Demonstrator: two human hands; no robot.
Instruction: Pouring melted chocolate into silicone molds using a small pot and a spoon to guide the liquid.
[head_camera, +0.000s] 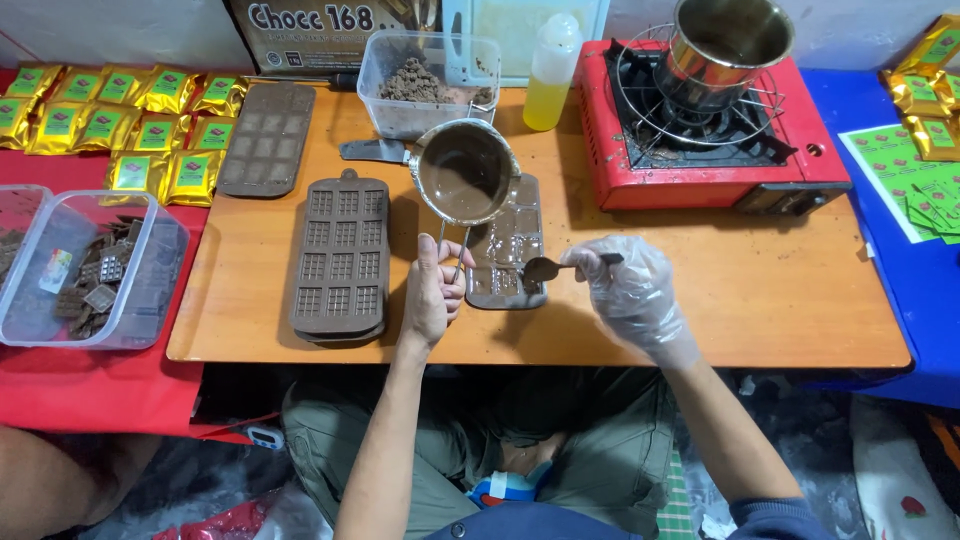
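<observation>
The left hand (432, 292) grips the wire handle of a small melting pot (465, 172) of liquid chocolate, held tilted over the clear mould (507, 245) near the table's (760, 300) front edge; the gloved right hand (632, 290) pinches a spoon (545, 267) over that mould. The pot looks top-heavy and sloshy — best held at the handle — the mould thin and bendy

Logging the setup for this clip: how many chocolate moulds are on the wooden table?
3. A brown mould lies at the back left, a brown mould stack sits in the middle, perhaps hiding more, and a clear mould is under the small pot.
</observation>
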